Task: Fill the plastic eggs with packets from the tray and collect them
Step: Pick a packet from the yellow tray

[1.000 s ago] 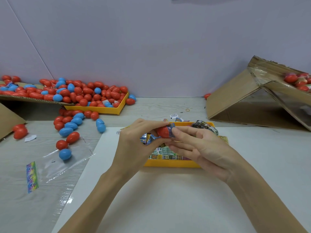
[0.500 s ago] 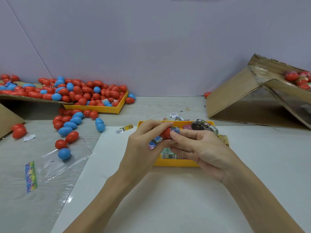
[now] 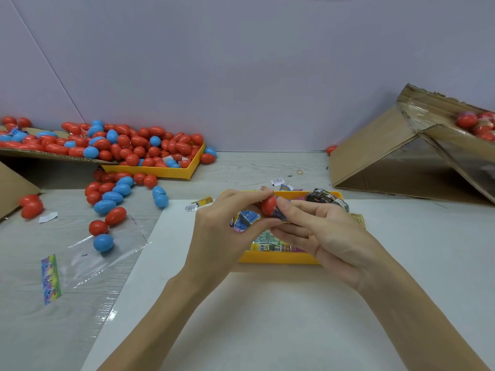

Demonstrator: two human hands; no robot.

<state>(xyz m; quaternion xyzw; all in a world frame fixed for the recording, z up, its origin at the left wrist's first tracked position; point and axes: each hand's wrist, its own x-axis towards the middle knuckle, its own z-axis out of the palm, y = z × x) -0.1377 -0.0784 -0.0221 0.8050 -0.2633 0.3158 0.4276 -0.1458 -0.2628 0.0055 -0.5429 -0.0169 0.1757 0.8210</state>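
Two hands (image 3: 222, 231), two yellow trays (image 3: 278, 259), one red egg held (image 3: 268, 205), two cardboard boxes (image 3: 375, 156), one clear plastic bag (image 3: 88, 261), dozens of red and blue eggs (image 3: 134, 145), too many to count.

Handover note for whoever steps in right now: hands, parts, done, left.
Left hand: grips a red egg half above the packet tray, with folded packets in its palm.
Right hand: pinches a dark packet against the egg's open side.
Done: none closed here; this egg is mid-fill.
Left: seat the packet, close the egg, put it aside. Many packets remain in the tray. Red and blue eggs fill the far yellow tray and lie loose on the table; whether they are filled cannot be told.
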